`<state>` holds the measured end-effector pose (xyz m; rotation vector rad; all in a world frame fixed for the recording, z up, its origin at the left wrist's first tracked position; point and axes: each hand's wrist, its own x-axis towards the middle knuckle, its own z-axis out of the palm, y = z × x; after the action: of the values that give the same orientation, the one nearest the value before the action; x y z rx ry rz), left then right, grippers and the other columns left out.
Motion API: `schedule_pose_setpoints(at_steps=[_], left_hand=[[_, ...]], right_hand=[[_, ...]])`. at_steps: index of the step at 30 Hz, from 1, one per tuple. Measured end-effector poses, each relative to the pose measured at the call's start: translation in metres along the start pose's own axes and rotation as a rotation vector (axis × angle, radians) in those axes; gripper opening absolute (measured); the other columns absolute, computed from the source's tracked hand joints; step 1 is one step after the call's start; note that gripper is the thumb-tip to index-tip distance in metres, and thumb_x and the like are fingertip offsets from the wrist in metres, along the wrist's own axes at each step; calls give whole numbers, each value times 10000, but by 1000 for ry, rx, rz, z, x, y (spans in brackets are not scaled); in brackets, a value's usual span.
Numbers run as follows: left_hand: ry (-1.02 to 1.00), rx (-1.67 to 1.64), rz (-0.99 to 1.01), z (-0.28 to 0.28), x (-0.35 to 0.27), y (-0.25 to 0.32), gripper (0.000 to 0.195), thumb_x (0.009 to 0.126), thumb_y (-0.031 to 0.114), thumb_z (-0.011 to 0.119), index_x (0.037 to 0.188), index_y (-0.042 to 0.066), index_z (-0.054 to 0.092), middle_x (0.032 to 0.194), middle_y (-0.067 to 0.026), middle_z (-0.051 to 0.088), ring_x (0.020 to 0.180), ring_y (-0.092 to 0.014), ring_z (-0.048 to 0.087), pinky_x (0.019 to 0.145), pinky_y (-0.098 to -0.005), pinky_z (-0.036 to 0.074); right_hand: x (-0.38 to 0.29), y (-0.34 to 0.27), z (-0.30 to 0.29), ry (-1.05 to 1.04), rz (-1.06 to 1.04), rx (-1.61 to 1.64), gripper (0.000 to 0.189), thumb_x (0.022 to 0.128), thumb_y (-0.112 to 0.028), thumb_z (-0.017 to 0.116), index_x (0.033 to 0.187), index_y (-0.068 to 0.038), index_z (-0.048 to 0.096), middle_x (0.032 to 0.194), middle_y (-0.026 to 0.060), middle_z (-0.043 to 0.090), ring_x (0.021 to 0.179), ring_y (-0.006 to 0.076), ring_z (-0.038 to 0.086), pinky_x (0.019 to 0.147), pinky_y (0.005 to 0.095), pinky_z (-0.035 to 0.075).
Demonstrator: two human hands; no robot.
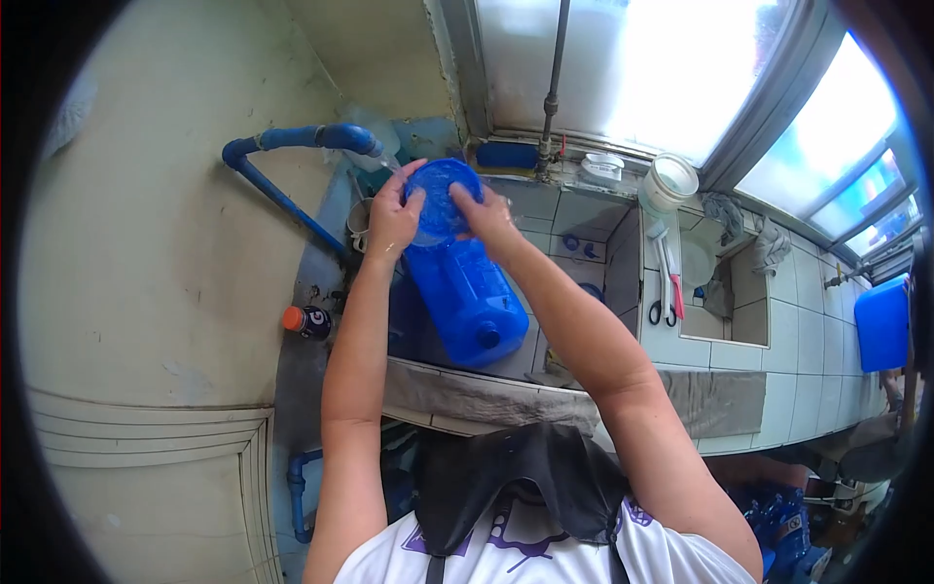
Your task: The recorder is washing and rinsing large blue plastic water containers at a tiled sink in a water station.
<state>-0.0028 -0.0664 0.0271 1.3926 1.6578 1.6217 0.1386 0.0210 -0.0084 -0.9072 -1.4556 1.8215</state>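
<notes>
Both my hands grip a round blue plastic lid [438, 208] under running water. My left hand [398, 217] has it by the left rim, thumb on the inner face. On the right side my right hand [487, 219] holds it the same way, with wet fingers. Water pours onto it from the end of a blue pipe spout [357, 139]. Just below the lid, a blue plastic water container [474, 306] lies in the tiled sink basin [536, 208], its small round spout opening towards me. Whether the lid touches the container I cannot tell.
Small blue parts [573, 242] lie on the basin floor. Right of the basin are a white brush [660, 248], scissors [662, 312], a pink-handled tool [677, 296] and a white bucket [670, 182]. An orange-capped bottle [306, 321] lies at left. A grey cloth [489, 401] covers the front edge.
</notes>
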Motion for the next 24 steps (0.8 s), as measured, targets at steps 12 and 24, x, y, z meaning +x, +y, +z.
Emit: schedule_pose_setpoints(at_steps=[12,24], left_hand=[[-412,1073,173,-2,13,-36,985,574,603,827,1409,193,505,1491,-208,355,1417,-402,280,1157,-488,264],[-666,976,-270,31,36,-20,638,721,452,713,1306,227,597,1326,-188,518,1248,-375,485,1074,-460,384]], right_hand=[[-101,-49,-157,264,-383,-849,327,821,-49,623,1146,-79,611,913,123,676,785,291,645,746,397,527],[-261,-14,-364,33,628,-1324,405,708,-228,795,1069,-54,732,907,164,714,833,268,700,781,376,548]])
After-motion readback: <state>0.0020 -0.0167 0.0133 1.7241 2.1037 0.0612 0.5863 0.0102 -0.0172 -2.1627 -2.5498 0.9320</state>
